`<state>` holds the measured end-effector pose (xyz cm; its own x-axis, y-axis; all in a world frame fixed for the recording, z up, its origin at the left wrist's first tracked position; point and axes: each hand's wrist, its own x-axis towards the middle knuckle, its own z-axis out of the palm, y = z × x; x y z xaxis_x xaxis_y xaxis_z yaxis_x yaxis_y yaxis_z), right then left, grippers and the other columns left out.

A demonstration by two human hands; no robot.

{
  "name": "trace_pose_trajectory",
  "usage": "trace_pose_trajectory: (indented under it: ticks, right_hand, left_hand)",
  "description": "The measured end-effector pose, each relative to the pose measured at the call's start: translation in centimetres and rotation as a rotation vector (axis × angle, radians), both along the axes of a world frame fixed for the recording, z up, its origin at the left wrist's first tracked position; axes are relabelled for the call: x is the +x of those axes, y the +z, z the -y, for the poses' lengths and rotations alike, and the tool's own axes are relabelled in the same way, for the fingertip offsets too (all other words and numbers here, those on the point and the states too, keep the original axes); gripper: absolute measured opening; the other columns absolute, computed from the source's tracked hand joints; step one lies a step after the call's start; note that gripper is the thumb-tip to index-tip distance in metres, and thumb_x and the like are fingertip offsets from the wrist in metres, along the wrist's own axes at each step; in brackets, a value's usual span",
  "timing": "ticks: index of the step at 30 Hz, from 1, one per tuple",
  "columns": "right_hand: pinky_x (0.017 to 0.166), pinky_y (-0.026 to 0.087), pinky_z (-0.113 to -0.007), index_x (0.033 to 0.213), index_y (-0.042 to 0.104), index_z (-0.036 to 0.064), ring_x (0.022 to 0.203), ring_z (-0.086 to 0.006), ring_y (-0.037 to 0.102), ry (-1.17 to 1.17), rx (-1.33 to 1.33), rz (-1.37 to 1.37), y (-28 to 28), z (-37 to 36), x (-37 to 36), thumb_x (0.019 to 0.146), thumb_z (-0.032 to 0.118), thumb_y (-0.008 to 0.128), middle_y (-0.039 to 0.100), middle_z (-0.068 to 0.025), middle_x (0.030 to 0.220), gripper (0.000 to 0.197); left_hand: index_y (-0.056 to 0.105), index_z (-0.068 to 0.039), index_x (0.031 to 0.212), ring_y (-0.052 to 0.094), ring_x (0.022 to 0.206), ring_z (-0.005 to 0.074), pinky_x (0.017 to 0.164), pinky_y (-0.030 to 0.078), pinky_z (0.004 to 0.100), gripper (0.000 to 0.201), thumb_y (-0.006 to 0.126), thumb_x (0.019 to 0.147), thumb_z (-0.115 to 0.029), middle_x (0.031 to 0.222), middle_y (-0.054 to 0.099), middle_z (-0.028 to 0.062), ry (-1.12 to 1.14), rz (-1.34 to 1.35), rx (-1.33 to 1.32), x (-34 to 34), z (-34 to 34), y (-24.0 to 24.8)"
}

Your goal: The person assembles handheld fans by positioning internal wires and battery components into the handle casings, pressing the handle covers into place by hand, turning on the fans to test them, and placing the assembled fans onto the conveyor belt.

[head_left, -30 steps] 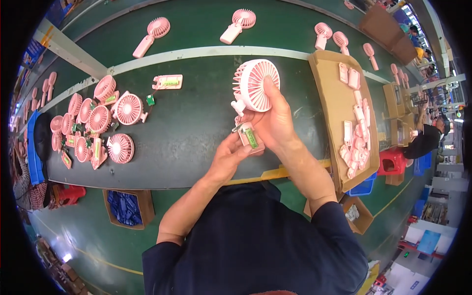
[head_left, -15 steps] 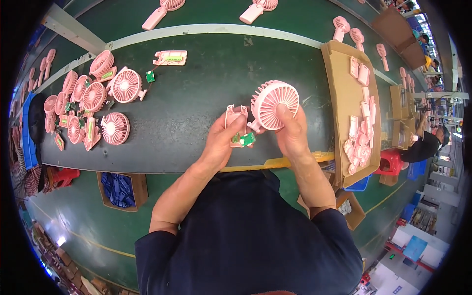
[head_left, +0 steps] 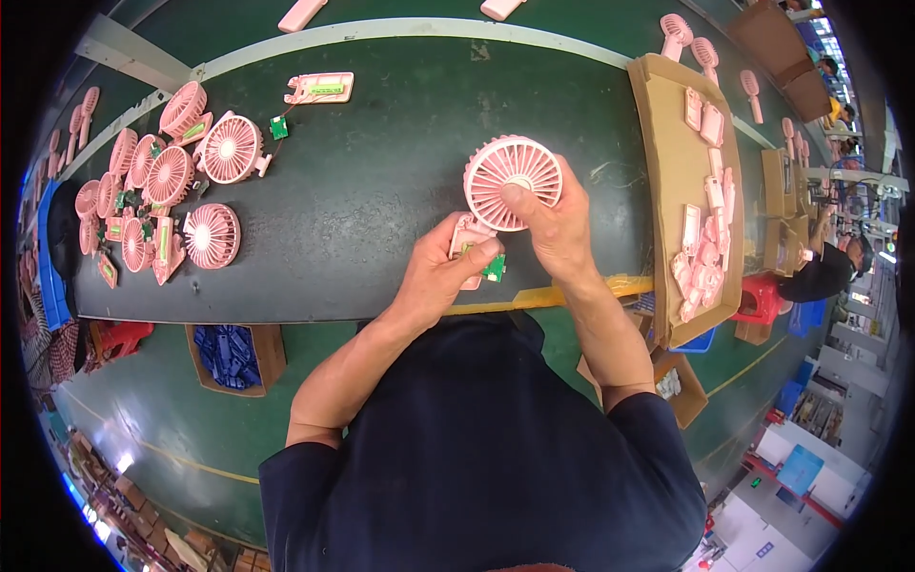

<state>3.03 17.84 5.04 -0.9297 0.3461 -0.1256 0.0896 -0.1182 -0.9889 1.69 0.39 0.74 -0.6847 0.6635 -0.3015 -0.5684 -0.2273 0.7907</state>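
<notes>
My right hand (head_left: 560, 214) grips a round pink fan head (head_left: 496, 176) by its rim, the thumb pressed on its hub. Below it, my left hand (head_left: 437, 272) is closed on a pink handle shell (head_left: 466, 236). A small green circuit board (head_left: 494, 268) pokes out beside the left thumb. The neck of the fan head meets the top of the shell; whether it is seated there I cannot tell, as fingers cover part of it. Both parts are held over the near edge of the dark green table (head_left: 362, 210).
On the left lie several pink fan heads (head_left: 169, 175) with handle shells and boards. A single open shell (head_left: 329, 88) with a green battery lies farther back. To the right, a cardboard tray (head_left: 658, 191) holds pink shell pieces (head_left: 705, 257). A white rail (head_left: 410, 33) borders the far side.
The fan head has moved left and tilted, bringing its neck onto the top of the handle shell. The two were slightly apart before. The whole view has shifted a little.
</notes>
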Motion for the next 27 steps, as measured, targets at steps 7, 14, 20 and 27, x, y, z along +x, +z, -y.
trace_pose_trajectory:
  ticks: [7,14,20,27]
  right_hand:
    - [0.082,0.057,-0.029,0.116,0.062,-0.0045,0.092,-0.0119,0.068,0.071,0.165,0.049,0.2,-0.3,-0.6,0.083,0.026,0.088,0.074,-0.0099,0.104,0.052]
    - [0.082,0.056,-0.029,0.116,0.064,-0.0027,0.091,-0.0114,0.067,0.21,0.136,0.17,0.5,-0.6,-0.8,0.081,0.023,0.087,0.073,-0.0082,0.103,0.049]
    - [0.081,0.056,-0.03,0.113,0.065,-0.003,0.091,-0.0127,0.068,0.23,0.104,0.193,-0.1,-0.9,-0.7,0.081,0.029,0.088,0.074,-0.01,0.101,0.051]
    - [0.077,0.057,-0.03,0.114,0.063,-0.0041,0.089,-0.0162,0.069,-0.014,0.226,-0.133,-2.0,-0.2,0.0,0.09,0.014,0.079,0.069,-0.0136,0.107,0.034]
  left_hand:
    - [0.063,-0.002,0.123,0.065,0.094,0.0085,0.079,0.053,0.0254,0.031,0.064,0.104,-0.026,0.105,0.071,0.0028,-0.086,-0.028,0.008,-0.2,0.7,0.0]
    - [0.064,0.003,0.128,0.068,0.104,0.0139,0.09,0.057,0.0316,0.036,0.055,0.109,-0.026,0.116,0.073,0.0105,-0.294,-0.012,-0.032,-2.1,1.9,0.4]
    - [0.065,0.004,0.125,0.07,0.098,0.0137,0.086,0.058,0.0304,0.035,0.053,0.109,-0.024,0.114,0.074,0.0118,-0.287,-0.038,-0.057,-1.6,1.6,0.3]
    - [0.063,0.004,0.125,0.073,0.101,0.0225,0.09,0.06,0.0361,0.034,0.052,0.109,-0.025,0.116,0.073,0.018,0.047,0.27,0.185,-1.4,0.7,0.1]
